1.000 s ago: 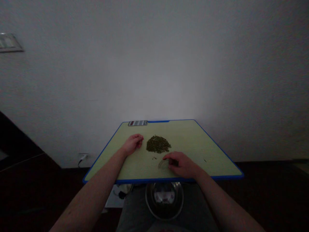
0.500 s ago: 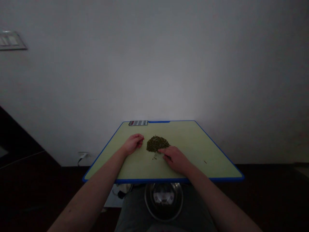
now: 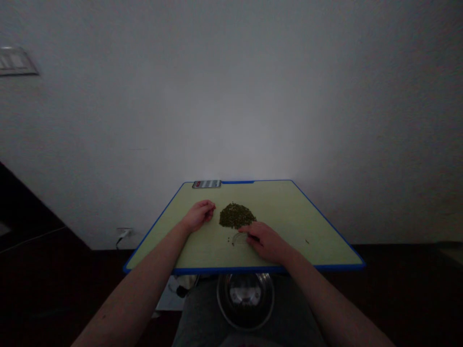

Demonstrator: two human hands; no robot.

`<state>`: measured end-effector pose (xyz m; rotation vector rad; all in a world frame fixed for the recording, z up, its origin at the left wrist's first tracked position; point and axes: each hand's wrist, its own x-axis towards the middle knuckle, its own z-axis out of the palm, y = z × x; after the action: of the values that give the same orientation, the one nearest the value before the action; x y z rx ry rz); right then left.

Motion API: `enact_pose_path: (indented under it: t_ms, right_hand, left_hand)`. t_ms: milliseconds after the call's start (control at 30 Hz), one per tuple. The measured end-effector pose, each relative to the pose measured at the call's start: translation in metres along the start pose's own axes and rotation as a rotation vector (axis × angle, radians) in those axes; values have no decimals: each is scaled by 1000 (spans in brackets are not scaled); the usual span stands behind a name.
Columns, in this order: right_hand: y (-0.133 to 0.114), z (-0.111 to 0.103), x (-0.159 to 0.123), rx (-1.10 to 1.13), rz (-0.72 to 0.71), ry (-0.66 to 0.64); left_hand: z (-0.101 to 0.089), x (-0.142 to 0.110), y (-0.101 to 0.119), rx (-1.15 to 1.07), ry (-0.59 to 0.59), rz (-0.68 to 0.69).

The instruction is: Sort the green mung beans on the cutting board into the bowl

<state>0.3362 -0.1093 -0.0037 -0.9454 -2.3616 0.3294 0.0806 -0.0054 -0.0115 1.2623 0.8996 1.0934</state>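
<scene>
From the head camera, looking forward and down, the scene was dim. A pale green board (image 3: 285,217) with a bright blue edge lay level in front of the person, its near edge over the lap. A mound of dark green dried herb flakes (image 3: 237,216) sat near the middle of the board, and a few stray crumbs (image 3: 231,239) lay just in front of it.

The left hand (image 3: 198,216) rested on the board just beside the mound, on its left. Its fingers (image 3: 208,207) were curled loosely inward, narrow and holding nothing that showed.

The right hand (image 3: 265,242) lay nearer the front edge, to the right of the crumbs and just below the mound. Its fingers (image 3: 249,230) reached forward, slightly bent, over a clear round disc (image 3: 239,238). The disc was faint and partly hidden beneath them, so I could not tell whether they were gripping it or only touching it.

A flat, phone-like object (image 3: 206,183) lay at the far edge of the board. Below the near edge, a steel bowl (image 3: 246,301) sat on the person's grey trousers (image 3: 195,313). Farther off, a plug and cord (image 3: 124,235) sat low on the pale wall (image 3: 231,96), and a switch plate (image 3: 16,61) showed high on the left.
</scene>
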Motion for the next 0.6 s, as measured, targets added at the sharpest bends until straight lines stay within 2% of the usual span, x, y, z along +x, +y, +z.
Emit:
enact_pose_path:
  t_ms: [600]
  right_hand:
    - [-5, -4, -3, 39, -23, -42]
  left_hand:
    - [0, -2, 1, -22, -9, -7]
